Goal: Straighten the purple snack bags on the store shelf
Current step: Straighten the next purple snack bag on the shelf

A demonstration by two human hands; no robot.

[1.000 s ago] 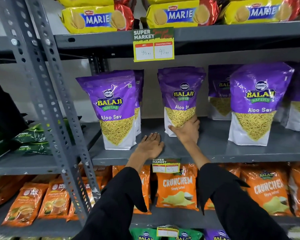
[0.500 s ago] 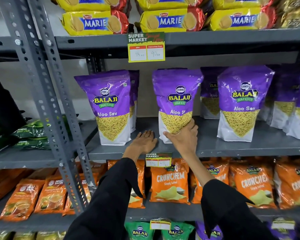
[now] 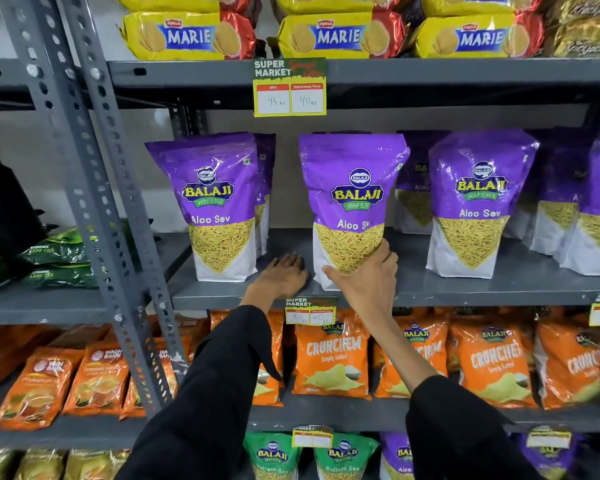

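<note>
One upright purple snack bag (image 3: 352, 188)

Marie pkts (image 3: 340, 36); orange Crunchem bags (image 3: 331, 362)

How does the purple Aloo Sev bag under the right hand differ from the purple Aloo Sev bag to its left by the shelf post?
The middle purple Aloo Sev bag is gripped low down by the right hand; the left purple Aloo Sev bag stands untouched. The middle bag's front is turned slightly, cutting off its "Sev" lettering; the left bag's label reads in full. The left hand rests on the grey metal shelf between them. Both are upright, same brand and design.
</note>
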